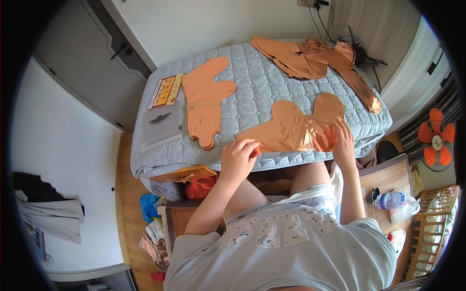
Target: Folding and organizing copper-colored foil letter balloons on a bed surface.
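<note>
A flat, uninflated copper-coloured foil balloon (296,125) with rounded lobes lies along the bed's near edge. Curled fingers of my left hand (238,159) pinch its left near corner. At the opposite end my right hand (343,143) grips the near edge, its fingers over the shiny foil and its thumb hidden. Left of this balloon rests a stack of similar flat foil balloons (204,99). Farther back on the right sits a crumpled pile of copper foil balloons (310,58), one long piece hanging toward the bed's right edge.
The bed carries a grey quilted mattress (247,72). On its left side lie a printed yellow card packet (166,90) and a translucent plastic sleeve (160,128) with dark thin pieces. An orange-bladed fan (436,140) stands right, above a water bottle (390,200). Black cables (357,43) trail behind.
</note>
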{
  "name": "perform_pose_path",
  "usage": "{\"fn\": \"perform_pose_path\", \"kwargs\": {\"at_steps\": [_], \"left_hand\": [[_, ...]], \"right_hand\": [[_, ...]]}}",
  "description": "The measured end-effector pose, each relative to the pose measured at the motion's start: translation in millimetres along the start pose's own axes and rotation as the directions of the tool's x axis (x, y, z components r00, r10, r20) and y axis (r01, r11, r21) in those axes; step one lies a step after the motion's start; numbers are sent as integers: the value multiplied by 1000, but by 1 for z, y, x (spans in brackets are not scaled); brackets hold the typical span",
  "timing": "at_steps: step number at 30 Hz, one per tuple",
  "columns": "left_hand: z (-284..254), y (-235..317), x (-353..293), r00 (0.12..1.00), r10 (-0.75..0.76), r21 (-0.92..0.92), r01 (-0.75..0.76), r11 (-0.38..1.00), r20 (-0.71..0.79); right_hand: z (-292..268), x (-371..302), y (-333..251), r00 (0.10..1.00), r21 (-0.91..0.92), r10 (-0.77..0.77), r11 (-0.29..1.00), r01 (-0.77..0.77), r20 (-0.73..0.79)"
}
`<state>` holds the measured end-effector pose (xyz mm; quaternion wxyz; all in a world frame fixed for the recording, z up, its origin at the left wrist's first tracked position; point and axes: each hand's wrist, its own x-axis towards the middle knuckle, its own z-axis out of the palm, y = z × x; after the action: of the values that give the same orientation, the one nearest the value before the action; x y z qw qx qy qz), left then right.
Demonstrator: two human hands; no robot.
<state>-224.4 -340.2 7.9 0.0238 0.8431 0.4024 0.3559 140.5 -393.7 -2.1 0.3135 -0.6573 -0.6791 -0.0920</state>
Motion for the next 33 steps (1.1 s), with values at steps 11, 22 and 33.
{"fn": "perform_pose_path", "kwargs": {"at_steps": [11,22,33], "left_hand": [[-31,-8,-23,994,-101,-223,88,971,-46],[-64,-34,-39,828,-550,-744,436,506,111],[-61,-78,2,721,-668,-828,480,292,182]], "right_hand": [[4,2,27,997,290,34,957,-13,-67],[-28,241,-60,969,746,-218,625,230,-116],[131,420,-225,740,-122,-472,799,589,479]]}}
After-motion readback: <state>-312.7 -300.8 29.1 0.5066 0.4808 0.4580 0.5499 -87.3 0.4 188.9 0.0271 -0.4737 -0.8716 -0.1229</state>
